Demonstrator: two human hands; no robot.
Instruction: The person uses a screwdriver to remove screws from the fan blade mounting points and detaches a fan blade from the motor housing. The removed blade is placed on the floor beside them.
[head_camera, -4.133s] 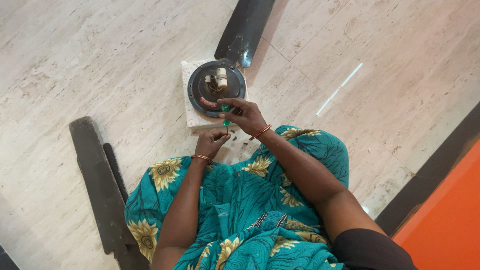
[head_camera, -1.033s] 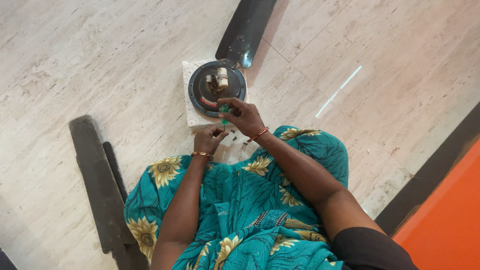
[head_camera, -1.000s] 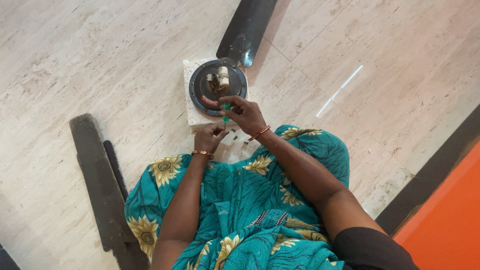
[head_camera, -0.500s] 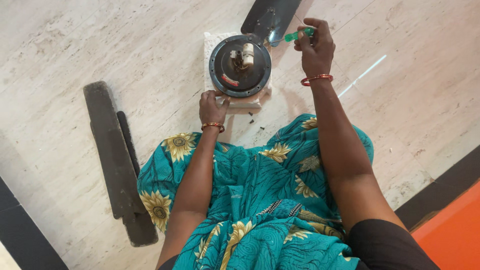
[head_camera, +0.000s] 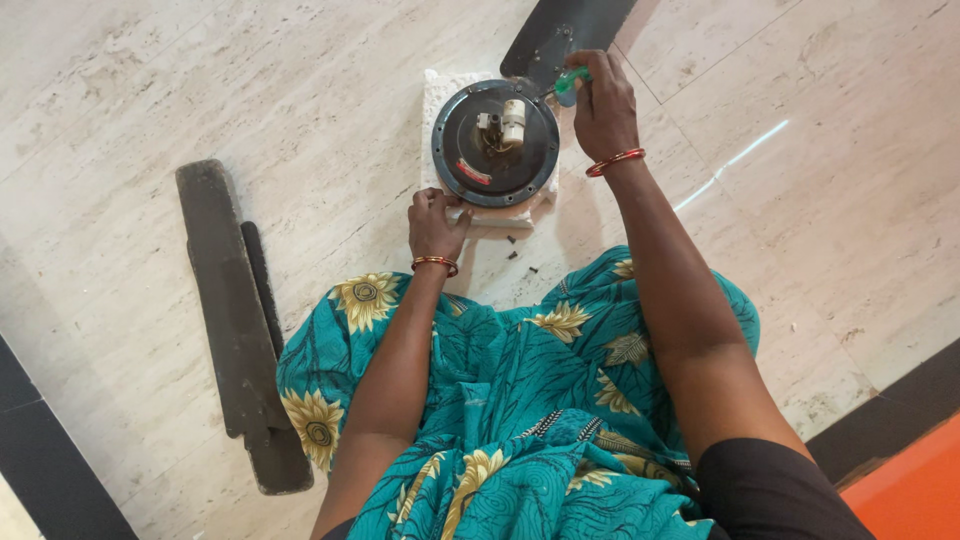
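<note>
A round black ceiling-fan motor housing (head_camera: 480, 165) with a white part at its centre rests on a white foam block (head_camera: 440, 88) on the floor. One dark blade (head_camera: 565, 32) is attached at its far side. My right hand (head_camera: 603, 105) grips a green-handled screwdriver (head_camera: 570, 82), its tip at the joint between blade and housing. My left hand (head_camera: 434, 222) presses on the near left edge of the foam block, beside the housing's rim. Several small dark screws (head_camera: 515, 247) lie on the floor just in front of the block.
Two detached dark fan blades (head_camera: 232, 310) lie stacked on the pale stone floor to my left. My lap in teal flowered cloth (head_camera: 500, 380) fills the foreground. A dark border strip (head_camera: 890, 400) and an orange surface (head_camera: 910, 480) run along the lower right.
My right hand carried the screwdriver from the near side of the housing to the blade joint on the far side. My left hand moved onto the foam block's edge.
</note>
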